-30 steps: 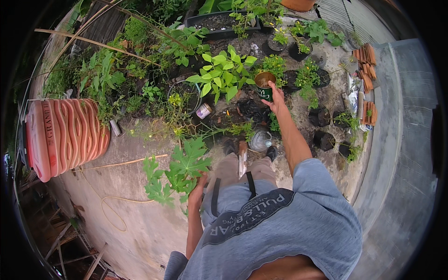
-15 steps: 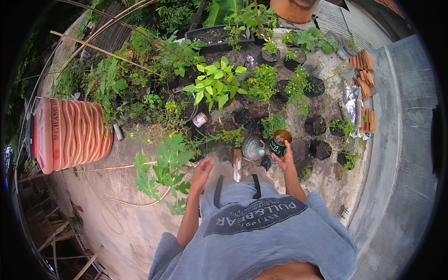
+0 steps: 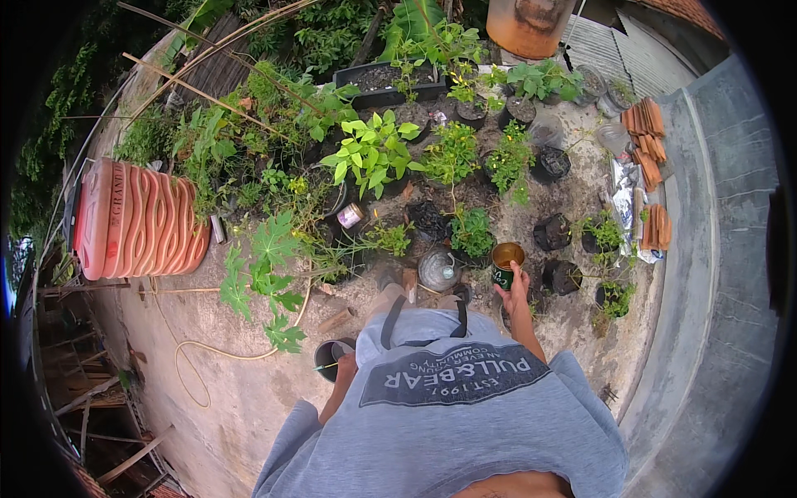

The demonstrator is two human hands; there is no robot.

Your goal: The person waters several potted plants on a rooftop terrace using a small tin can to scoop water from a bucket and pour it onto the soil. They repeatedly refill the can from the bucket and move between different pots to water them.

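1. The person's left hand [image 3: 344,365] is hanging low beside a dark bucket [image 3: 328,357] that is standing on the concrete ground [image 3: 232,398]. The grey shirt is partly hiding this hand, so I cannot tell if its fingers are spread or closed.
2. The right hand [image 3: 516,290] is reaching forward and holding a small tin can [image 3: 505,264]. The fingers are wrapping around the side of the can from the right and pressing on it, while the open mouth is staying free above them.
3. The can is being held upright, over the ground just beside a clear plastic bottle [image 3: 438,270] and near some black nursery pots [image 3: 564,274].
4. The place is an outdoor yard. A ribbed orange water tank [image 3: 137,220] is lying at the left, a yellow hose [image 3: 216,349] is curling on the concrete, leafy potted plants [image 3: 374,153] are filling the middle, and a concrete wall [image 3: 706,249] is running along the right.
5. The can is looking green on its side, with a brownish, rusty inside.
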